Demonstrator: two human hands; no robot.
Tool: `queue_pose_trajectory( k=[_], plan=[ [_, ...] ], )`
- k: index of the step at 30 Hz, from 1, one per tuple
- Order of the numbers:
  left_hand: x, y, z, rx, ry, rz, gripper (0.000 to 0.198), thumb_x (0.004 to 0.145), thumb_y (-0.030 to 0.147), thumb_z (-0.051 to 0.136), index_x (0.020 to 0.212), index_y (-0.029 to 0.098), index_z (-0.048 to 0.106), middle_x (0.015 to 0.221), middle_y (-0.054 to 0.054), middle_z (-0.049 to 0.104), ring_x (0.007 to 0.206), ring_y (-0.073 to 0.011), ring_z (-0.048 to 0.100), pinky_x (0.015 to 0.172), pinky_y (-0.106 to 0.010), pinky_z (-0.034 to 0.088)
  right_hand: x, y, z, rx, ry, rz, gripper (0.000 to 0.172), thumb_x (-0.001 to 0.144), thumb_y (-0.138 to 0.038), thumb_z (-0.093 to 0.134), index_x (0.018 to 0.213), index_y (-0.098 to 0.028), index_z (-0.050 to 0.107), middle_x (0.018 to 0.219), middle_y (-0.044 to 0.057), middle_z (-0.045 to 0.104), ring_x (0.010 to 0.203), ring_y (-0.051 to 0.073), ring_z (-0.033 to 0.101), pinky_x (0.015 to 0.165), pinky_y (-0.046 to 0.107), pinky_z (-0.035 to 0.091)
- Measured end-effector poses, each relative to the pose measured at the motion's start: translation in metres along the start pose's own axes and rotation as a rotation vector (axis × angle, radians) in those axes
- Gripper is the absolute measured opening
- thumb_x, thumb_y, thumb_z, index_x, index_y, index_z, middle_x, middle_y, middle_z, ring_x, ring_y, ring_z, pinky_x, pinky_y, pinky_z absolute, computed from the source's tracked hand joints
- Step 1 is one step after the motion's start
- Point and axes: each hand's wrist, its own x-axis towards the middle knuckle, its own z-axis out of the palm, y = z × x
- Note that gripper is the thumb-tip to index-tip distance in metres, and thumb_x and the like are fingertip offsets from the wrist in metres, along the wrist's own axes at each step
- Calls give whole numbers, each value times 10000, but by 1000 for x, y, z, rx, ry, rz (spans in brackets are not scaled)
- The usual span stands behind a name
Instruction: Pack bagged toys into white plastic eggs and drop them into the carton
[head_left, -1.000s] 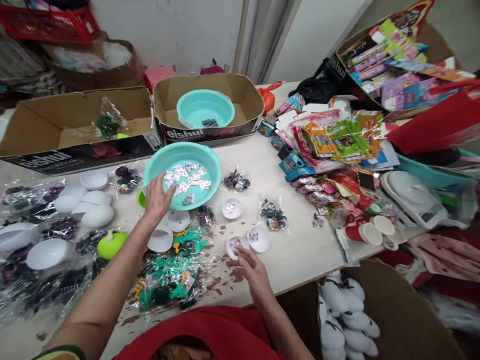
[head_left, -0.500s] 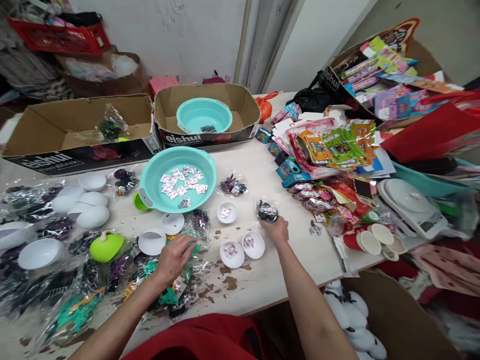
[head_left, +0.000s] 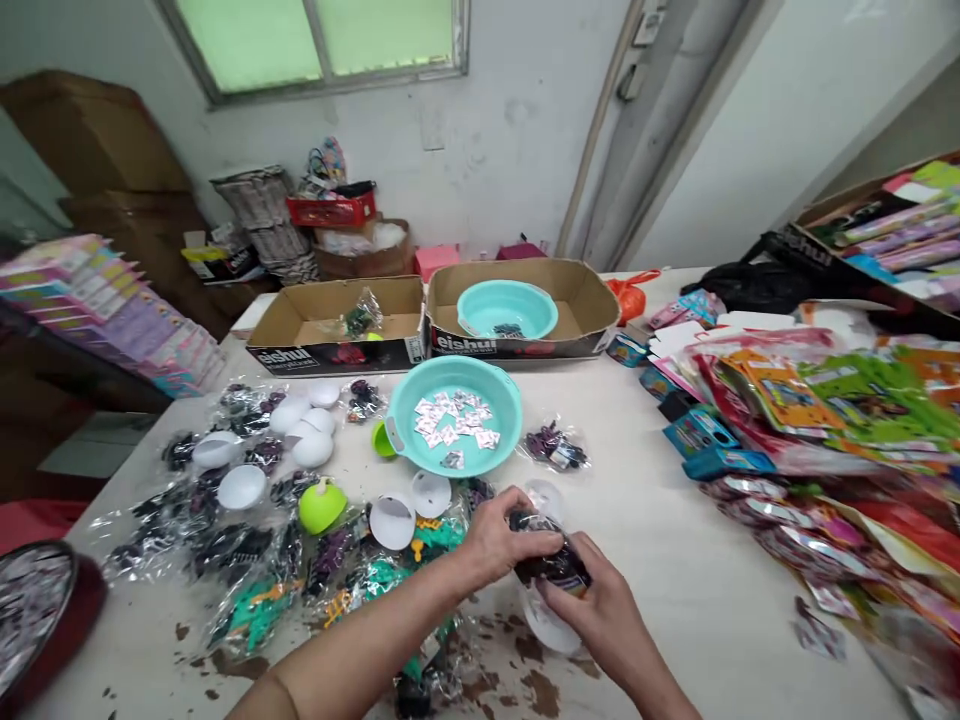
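Both my hands meet over the table's near middle on one small clear packet of dark toy parts (head_left: 551,565). My left hand (head_left: 499,535) pinches its upper end, and my right hand (head_left: 600,610) grips its lower end. A white half-shell (head_left: 544,625) lies under the packet, partly hidden by my right hand. Another white half-shell (head_left: 546,495) sits just beyond my fingers. Behind them stands a teal bowl (head_left: 504,435) holding several small silvery sachets (head_left: 450,420).
Bagged toy parts (head_left: 247,550), white half-shells (head_left: 304,435) and a green half-shell (head_left: 322,505) cover the left side. Two open cardboard boxes (head_left: 337,340) stand at the back, one with a second teal bowl (head_left: 506,305). Colourful packets (head_left: 825,410) pile on the right.
My view lifted and shifted. My right hand brought the dark toy packet from the right toward me, and my left hand left the green bags and joined it on the packet.
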Motion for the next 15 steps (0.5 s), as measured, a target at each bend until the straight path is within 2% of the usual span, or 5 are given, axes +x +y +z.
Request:
queue_pose_trajectory(
  k=[3,5,9,11,15],
  plan=[
    [-3,16,-22,-144,43,66,252,592,282,765,715,168,577,890,-33,670,829,-180,597,792,-287,462,13,-7,8,215,-80,46,350,638,-281,699,965,-197,611,878,29,645,836,241,581,734,319,459],
    [-3,27,-35,-222,179,135,218,620,266,726,699,172,545,761,-1,625,723,-138,563,710,-246,447,18,-11,17,439,29,35,580,640,-338,745,1174,-220,551,1131,67,629,1028,273,571,838,345,466],
    [-3,26,-39,-269,489,194,293,697,253,645,976,197,572,721,36,534,654,-104,504,638,-205,415,14,-24,57,740,319,-86,900,645,-551,746,1400,-261,351,1501,81,324,1347,286,344,1015,373,395],
    [-11,13,-31,-225,515,176,284,731,260,606,1004,192,567,784,13,555,702,-117,523,664,-214,433,11,-28,81,774,465,-97,927,613,-600,751,1370,-207,386,1444,112,399,1296,291,409,1023,372,386],
    [-40,-8,-15,45,523,192,82,795,284,545,813,206,525,768,-6,548,753,-162,546,735,-290,471,14,-26,106,770,744,186,597,685,-634,671,1030,-156,580,970,69,649,917,227,588,835,330,470]
  ],
)
